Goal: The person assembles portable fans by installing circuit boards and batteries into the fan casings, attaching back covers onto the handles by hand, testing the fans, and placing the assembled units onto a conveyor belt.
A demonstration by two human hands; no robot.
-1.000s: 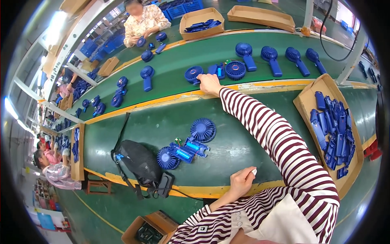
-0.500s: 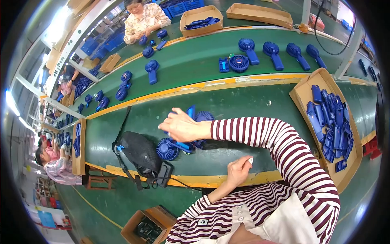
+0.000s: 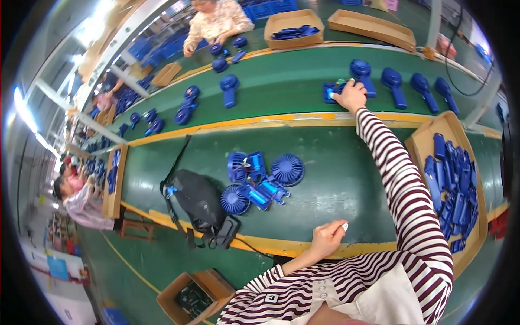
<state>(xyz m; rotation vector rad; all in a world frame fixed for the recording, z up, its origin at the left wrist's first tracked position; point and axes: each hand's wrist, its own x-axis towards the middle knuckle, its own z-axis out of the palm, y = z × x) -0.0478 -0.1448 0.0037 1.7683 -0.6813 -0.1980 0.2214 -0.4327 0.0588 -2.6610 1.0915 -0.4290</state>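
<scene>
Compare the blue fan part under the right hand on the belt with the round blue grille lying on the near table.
The fan part lies on the far conveyor belt under the right hand; the round grille lies untouched on the near table. The fan part is partly hidden and looks blocky; the grille is a full, slatted disc. The left hand touches neither. Both are blue plastic.

Wearer: long-sleeved top (image 3: 411, 211) with maroon and white stripes, small dark patch (image 3: 272, 297) on the left sleeve. Pale apron (image 3: 379, 298) over the front, 3 white buttons (image 3: 323, 288). Both hands bare.
</scene>
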